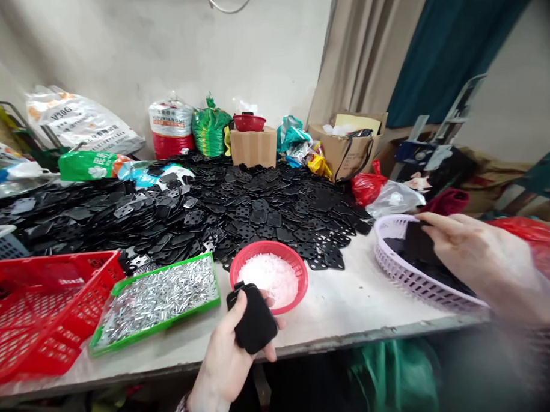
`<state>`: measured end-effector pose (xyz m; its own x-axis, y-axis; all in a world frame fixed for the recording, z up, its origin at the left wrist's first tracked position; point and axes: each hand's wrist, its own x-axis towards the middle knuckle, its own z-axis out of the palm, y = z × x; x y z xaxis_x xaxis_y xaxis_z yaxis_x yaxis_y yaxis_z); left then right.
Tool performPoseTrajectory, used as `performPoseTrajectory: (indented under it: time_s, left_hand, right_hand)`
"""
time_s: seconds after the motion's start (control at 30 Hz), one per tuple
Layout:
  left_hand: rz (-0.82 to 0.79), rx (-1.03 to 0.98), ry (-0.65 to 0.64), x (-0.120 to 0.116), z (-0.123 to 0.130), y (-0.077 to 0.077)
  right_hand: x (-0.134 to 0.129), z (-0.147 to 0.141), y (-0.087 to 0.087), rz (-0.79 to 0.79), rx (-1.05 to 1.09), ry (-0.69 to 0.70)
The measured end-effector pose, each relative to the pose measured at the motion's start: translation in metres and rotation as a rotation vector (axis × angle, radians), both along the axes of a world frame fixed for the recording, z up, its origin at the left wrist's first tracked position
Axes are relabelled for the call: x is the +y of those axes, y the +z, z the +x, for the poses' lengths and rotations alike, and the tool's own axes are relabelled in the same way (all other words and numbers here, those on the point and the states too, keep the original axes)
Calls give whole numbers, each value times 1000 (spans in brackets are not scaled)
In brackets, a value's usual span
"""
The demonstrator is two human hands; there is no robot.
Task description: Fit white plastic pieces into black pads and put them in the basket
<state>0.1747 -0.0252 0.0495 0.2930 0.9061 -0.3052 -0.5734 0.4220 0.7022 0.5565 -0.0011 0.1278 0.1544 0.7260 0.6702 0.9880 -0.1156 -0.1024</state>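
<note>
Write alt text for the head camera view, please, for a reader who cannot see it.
A person's left hand holds a black plate while the right hand reaches into a lilac basket. A large heap of black plates covers the table behind them.

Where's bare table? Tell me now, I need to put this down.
Bare tabletop lies between the pink round basket of white granules and the lilac basket. Crowded: the black perforated plates heaped behind, the red crate and green tray at left.
</note>
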Motion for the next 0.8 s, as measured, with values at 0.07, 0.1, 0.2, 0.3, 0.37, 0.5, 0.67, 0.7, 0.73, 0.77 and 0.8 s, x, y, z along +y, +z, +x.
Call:
performPoseTrajectory:
  time_s: [0.07, 0.1, 0.2, 0.3, 0.37, 0.5, 0.67, 0.7, 0.73, 0.77, 0.8]
  left_hand:
    - [-26, 39, 59, 2, 2, -6]
    - [-35, 50, 73, 2, 3, -9]
    - [-44, 94, 95, 1, 6, -13]
    - [-4, 168, 96, -2, 6, -11]
    - [15, 181, 93, -3, 4, -6]
    - [-25, 81, 102, -2, -2, 1]
    - [12, 49, 154, 2, -10, 1]
    - [18, 52, 162, 3, -10, 0]
    - [20, 60, 171, 3, -11, 0]
    - [20, 70, 183, 3, -11, 0]
    - [20, 83, 202, 3, -11, 0]
  right_hand:
    - [2, 8, -4, -28, -53, 44]
    - [3, 0, -10, -35, -35, 122]
    - [4, -58, -36, -83, 253, 469]
    - [12, -134, -57, -357, 273, 749]
    - [23, -173, -62, -530, 135, 818]
    - [53, -211, -68, -845, -32, 762]
    - [74, -218, -83, -918, 13, 722]
    - [75, -218, -85, -912, 38, 721]
    - [75, -217, -87, -900, 67, 725]
    - [75, -215, -87, -883, 98, 734]
    - [74, -214, -87, -861, 132, 748]
